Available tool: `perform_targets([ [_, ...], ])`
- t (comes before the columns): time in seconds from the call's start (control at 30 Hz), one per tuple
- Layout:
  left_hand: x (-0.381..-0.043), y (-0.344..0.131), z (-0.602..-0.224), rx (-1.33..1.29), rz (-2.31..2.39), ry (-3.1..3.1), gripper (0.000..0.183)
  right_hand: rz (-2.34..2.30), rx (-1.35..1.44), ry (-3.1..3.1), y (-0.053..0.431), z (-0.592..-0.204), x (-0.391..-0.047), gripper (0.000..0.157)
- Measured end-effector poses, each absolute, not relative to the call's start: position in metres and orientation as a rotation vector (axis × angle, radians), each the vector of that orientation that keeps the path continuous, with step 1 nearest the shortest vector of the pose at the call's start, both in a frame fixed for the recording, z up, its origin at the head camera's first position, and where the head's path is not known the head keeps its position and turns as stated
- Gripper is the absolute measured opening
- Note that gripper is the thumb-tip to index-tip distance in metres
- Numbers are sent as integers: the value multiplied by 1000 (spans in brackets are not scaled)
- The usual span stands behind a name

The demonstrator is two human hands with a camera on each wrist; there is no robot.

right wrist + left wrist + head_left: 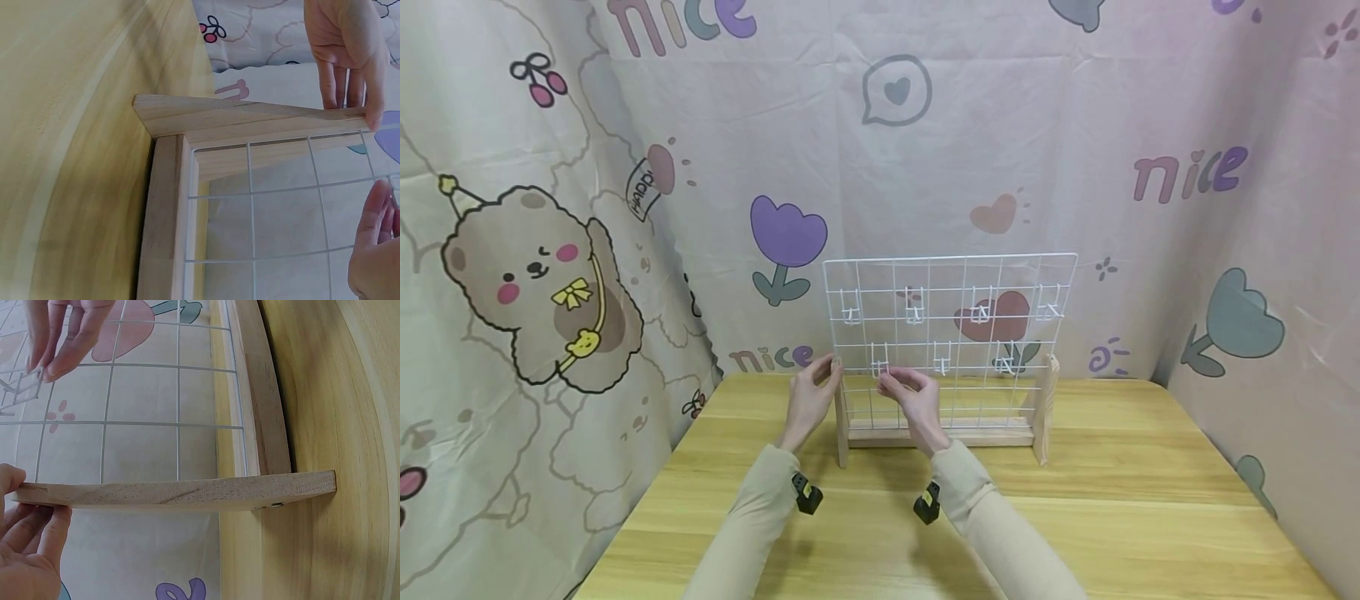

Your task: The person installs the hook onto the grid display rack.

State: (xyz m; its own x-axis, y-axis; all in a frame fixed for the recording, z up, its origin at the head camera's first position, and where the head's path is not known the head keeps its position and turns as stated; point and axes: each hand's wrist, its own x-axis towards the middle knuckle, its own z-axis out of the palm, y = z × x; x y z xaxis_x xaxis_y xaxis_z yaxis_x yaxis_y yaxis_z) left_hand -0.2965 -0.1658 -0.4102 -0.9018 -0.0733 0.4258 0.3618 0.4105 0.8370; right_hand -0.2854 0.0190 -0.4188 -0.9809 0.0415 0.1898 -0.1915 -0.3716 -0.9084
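A white wire grid panel [910, 331] stands upright in a light wooden stand [940, 437] on the table. My left hand [811, 396] grips the upper end of the stand's left wooden post [175, 492], thumb on one side and fingers on the other. With thumb and fingertips, my right hand [921, 406] pinches a white wire hook [24, 387] at the left of the grid's lower row of hooks. In the right wrist view most of that hook is hidden by the right hand [375, 250].
More white wire hooks hang on the grid in two rows, such as the top left hook [851, 315] and the lower right hook [1006, 363]. The stand's right post [1045, 412] rests on the wood-grain table [1135, 500]. A patterned curtain [1000, 150] surrounds the table.
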Motion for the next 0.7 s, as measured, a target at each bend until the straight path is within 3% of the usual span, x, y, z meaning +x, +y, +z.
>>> perform_targets([
  [0.4,-295,-164,-409,-246,-1520,-2264,41,2422,222,-1795,40,-434,-268,34],
  [0.7,-293,-164,-411,-275,-1525,-2227,42,2141,228,-2029,87,-450,-248,33],
])
